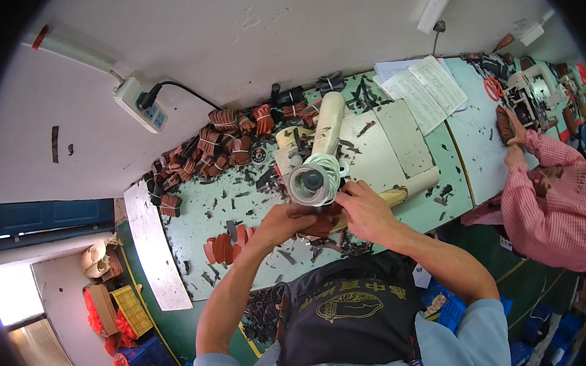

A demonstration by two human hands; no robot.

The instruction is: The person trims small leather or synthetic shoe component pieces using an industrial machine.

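Fingers (308, 214) on brown leather pieces (318, 224), littered green workbench (194, 230), white wall (201, 34)

Reddish-brown leather pieces (217, 247) — pale green table (237, 199) — pink checked sleeve (550, 201).

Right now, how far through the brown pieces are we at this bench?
Done: tied bundles of brown pieces are heaped along the table's far edge. In hand: the left hand and right hand together hold a stack of brown pieces below the band spool. Left: loose brown pieces lie unbundled beside the left forearm.
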